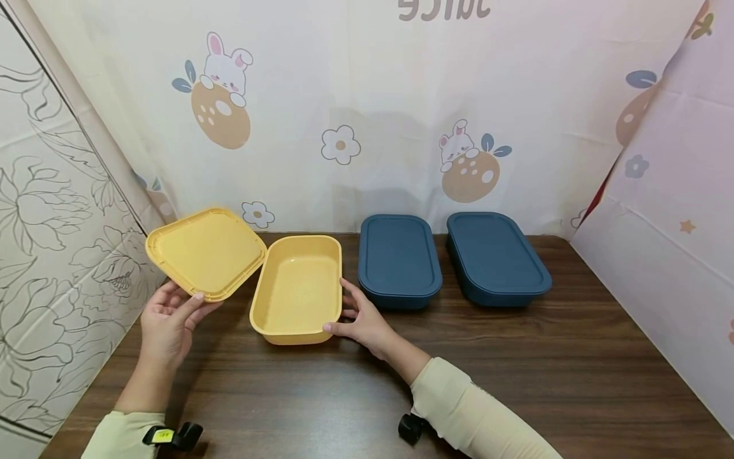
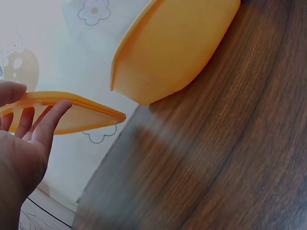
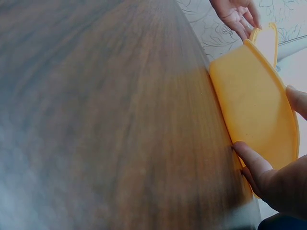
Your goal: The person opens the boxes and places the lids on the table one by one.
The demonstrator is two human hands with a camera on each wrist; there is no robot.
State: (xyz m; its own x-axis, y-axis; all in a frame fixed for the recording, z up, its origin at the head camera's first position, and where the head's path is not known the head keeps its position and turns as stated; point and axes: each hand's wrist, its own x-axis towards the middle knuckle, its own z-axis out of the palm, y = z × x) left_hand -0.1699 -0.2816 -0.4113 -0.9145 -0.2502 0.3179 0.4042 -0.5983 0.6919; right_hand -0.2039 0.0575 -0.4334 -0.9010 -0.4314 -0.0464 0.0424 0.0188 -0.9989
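My left hand pinches the near edge of a yellow lid, thumb on its upper face. The lid is tilted above the table, its right corner beside the rim of a yellow lunch box. That box sits lidless on the table, and nothing lies inside. At its near right corner my right hand grips it, thumb at the rim and fingers along the right wall. In the left wrist view, the lid appears nearly edge-on. The right wrist view shows the box wall between thumb and fingers.
Two dark blue lidded boxes stand right of the yellow one, a nearer one and a farther one. A printed curtain hangs behind the brown wooden table, with patterned panels at both sides.
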